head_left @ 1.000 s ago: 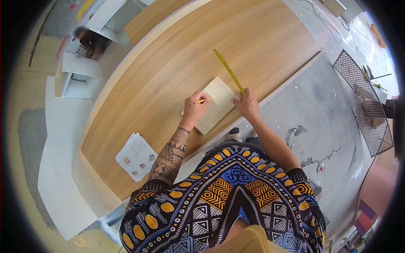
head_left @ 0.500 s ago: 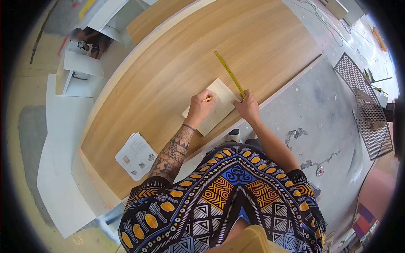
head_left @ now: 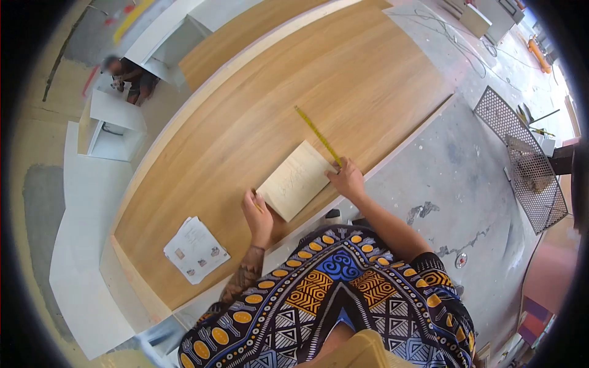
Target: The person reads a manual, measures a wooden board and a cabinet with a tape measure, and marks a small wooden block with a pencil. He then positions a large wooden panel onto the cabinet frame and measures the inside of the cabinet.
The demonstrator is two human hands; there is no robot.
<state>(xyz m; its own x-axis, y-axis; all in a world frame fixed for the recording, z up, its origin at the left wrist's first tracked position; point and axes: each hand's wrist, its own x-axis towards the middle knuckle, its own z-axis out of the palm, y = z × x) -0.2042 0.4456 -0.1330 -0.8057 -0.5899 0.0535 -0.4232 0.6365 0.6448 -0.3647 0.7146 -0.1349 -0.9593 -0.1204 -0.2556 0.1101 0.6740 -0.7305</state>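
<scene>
A pale rectangular wooden board (head_left: 296, 181) with faint handwritten marks lies on the large wood-grain panel. My left hand (head_left: 257, 214) is at the board's lower left corner, with a yellow pencil (head_left: 259, 207) held in its curled fingers. At the board's right corner, my right hand (head_left: 347, 179) closes around a tape measure, whose case is hidden. Its yellow blade (head_left: 318, 136) sticks out up and to the left, past the board's upper right edge and over the panel (head_left: 362, 80).
Printed sheets (head_left: 196, 250) lie on the panel at lower left. Past its curved edge, another person (head_left: 138, 80) is low down among white cabinets (head_left: 113, 132). A perforated metal sheet (head_left: 521, 153) stands at right. Cables (head_left: 457, 46) trail on the grey floor.
My left hand has moved from over the board down and left to its corner, keeping the pencil and uncovering the marks. Board, panel and right hand sit lower in view.
</scene>
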